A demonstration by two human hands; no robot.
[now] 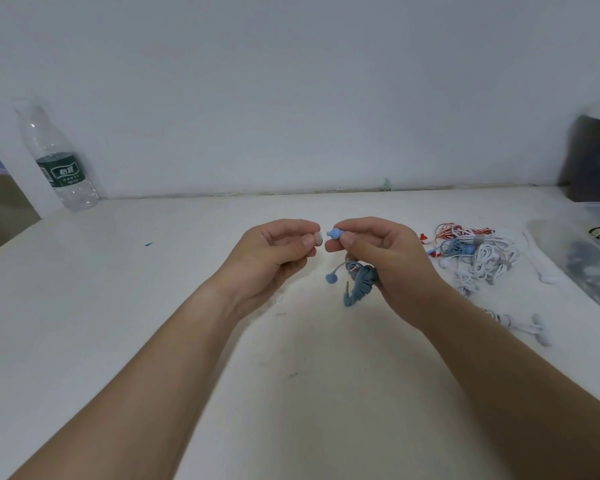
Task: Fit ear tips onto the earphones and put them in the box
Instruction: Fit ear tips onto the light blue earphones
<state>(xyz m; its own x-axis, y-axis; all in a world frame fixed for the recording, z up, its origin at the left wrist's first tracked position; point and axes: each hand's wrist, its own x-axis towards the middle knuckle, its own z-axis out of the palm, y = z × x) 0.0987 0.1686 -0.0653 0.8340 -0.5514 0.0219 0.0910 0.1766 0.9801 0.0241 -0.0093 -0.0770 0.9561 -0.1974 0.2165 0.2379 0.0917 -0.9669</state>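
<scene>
Blue earbud (335, 233) pinched at right hand (378, 258) fingertips above the white table (118, 306), coiled blue cable (359, 280) hanging beneath; translucent ear tip (318, 238) pinched by left hand (274, 254), just beside, apart; earphone pile (471, 252) right.

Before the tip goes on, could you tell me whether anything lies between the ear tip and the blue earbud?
Nothing visible: the ear tip pinched in the left hand faces the blue earbud in the right hand across an open gap.

Clear box (551, 237) cut by the edge, contents (591, 271) blurred, perhaps cables
</scene>
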